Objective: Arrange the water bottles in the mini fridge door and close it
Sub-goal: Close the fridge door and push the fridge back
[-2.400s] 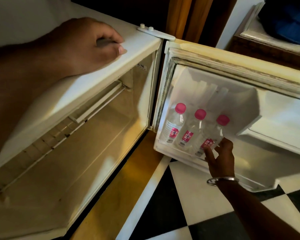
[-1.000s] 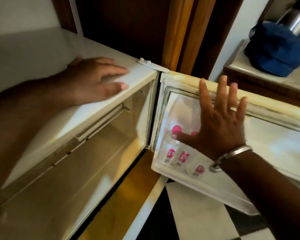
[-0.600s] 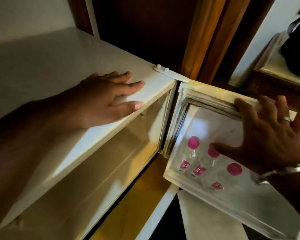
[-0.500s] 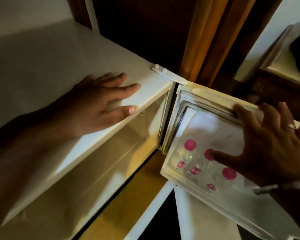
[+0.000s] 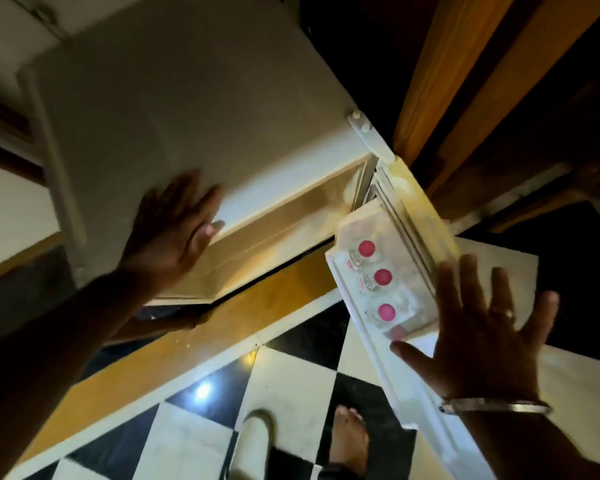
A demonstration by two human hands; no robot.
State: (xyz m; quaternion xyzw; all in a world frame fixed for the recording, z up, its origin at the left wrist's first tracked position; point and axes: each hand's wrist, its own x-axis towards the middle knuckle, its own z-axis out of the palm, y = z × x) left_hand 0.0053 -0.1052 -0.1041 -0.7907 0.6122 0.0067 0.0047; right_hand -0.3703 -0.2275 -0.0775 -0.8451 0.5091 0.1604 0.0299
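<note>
I look almost straight down on the white mini fridge (image 5: 194, 109). Its door (image 5: 416, 216) stands open at the right. Three clear water bottles with pink caps (image 5: 382, 277) stand in a row in the door shelf (image 5: 343, 289), seen from above. My right hand (image 5: 482, 337) hovers flat with fingers spread over the outer part of the door, holding nothing; whether it touches the door I cannot tell. My left hand (image 5: 174, 230) is blurred, fingers apart, at the front edge of the fridge top, holding nothing.
Black and white floor tiles (image 5: 291, 386) lie below, with a yellow strip (image 5: 222, 327) along the fridge base. A bare foot (image 5: 349, 441) and a white shoe or slipper (image 5: 253, 441) stand on the tiles. Wooden door framing (image 5: 465, 81) rises behind the fridge.
The view has tipped steeply downward, so the floor and feet now show. My left hand has slid to the front edge of the fridge top. My right hand has shifted along the door.
</note>
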